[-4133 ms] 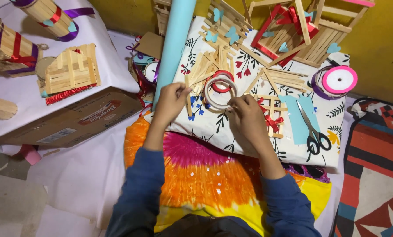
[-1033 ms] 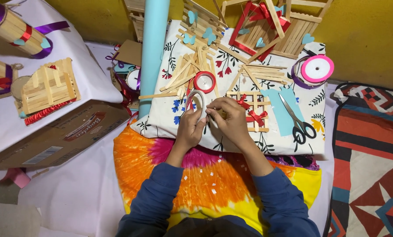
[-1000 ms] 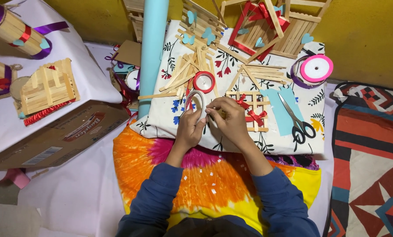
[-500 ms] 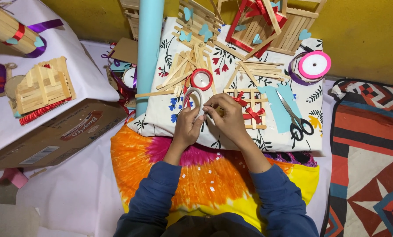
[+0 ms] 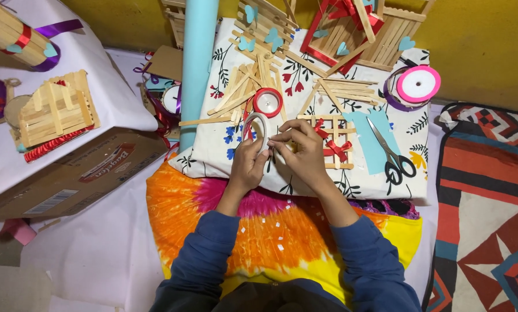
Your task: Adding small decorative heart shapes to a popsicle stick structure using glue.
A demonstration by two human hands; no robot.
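Our left hand [image 5: 248,164] grips white tape roll [image 5: 257,128], held upright; right hand [image 5: 303,151] pinches its loose end between fingertips, just right of roll. Stick lattice [image 5: 330,141] lies right of roll, under our right hand, two red bows already on, other crossings bare. We judge decorating partly done. Red ribbon spool [image 5: 267,102] above roll; scissors [image 5: 393,155] further right.

tape roll [image 5: 257,128] partly hidden by hands, stick cylinder [image 5: 13,32] cut off by edge
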